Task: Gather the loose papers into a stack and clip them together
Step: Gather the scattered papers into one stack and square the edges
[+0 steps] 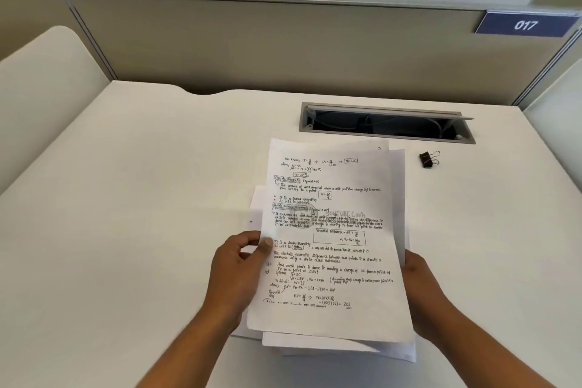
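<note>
A loose, uneven bundle of papers (330,230) is at the near side of the white worktop (141,198), a little right of its middle. The sheets are not squared: white edges stick out at the left, along the right side and below the bottom edge of the top sheet.

The top sheet is handwritten physics notes in dark ink. Boxed headings read "Electric Potential" and "Electric Potential Difference". Other lines read "It is a scalar quantity" and "How much work is done in moving a charge of 2C", and the working ends in an underlined "20J". A faint grey "YOUTUBE.COM" watermark crosses the middle of the page; the smaller lines are too blurred to read.

The left hand (239,268) grips the bundle at its left edge, with the thumb pressed on top of the sheet and the fingers curled beneath. The right hand (422,287) is at the right edge, its fingers hidden behind the paper, so I cannot tell whether it grips or only supports.

A black binder clip (429,159) lies on the worktop toward the far right, apart from the papers and just this side of the open cable slot (387,123). On the partition (252,41) behind, near the far right corner, a blue plate (526,24) reads "017" in white
</note>
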The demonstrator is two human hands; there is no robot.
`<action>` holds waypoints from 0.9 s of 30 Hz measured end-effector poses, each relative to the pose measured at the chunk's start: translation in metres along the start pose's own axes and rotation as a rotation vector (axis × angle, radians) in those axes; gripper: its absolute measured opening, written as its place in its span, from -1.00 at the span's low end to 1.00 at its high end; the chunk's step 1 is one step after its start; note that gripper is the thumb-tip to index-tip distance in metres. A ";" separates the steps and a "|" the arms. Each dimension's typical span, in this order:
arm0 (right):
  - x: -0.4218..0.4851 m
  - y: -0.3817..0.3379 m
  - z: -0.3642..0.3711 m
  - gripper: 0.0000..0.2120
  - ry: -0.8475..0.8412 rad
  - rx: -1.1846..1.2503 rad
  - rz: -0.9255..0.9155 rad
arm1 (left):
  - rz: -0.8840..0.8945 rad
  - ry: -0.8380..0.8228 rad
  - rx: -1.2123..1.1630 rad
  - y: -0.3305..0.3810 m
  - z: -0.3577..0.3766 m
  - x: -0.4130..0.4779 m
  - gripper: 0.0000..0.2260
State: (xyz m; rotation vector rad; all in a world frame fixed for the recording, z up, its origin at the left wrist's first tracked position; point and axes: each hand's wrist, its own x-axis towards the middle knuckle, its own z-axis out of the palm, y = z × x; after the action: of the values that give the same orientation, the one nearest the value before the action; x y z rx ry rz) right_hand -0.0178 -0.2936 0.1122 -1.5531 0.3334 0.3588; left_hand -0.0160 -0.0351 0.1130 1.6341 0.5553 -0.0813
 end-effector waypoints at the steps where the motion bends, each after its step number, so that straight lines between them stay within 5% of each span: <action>1: -0.001 -0.001 0.000 -0.71 0.003 0.006 -0.002 | -0.004 -0.016 -0.011 0.000 -0.001 0.001 -0.93; 10: 0.000 -0.010 0.002 -0.85 0.066 -0.021 -0.012 | -0.125 -0.343 -0.197 0.010 0.007 -0.002 -0.81; 14: 0.006 -0.011 -0.001 -0.46 0.161 0.243 0.156 | -0.052 -0.291 -0.166 0.010 0.013 -0.002 -0.84; 19: 0.006 -0.017 -0.004 -0.71 0.039 0.215 0.038 | -0.055 -0.292 -0.182 0.013 0.016 -0.002 -0.82; 27: 0.004 -0.013 -0.018 -0.72 -0.005 0.137 0.066 | -0.067 -0.323 -0.189 0.011 0.017 -0.002 -0.76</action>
State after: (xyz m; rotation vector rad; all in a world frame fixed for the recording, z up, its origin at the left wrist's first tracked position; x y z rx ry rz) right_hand -0.0085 -0.3111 0.1224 -1.4091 0.3982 0.3832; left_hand -0.0088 -0.0522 0.1207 1.3835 0.3578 -0.3272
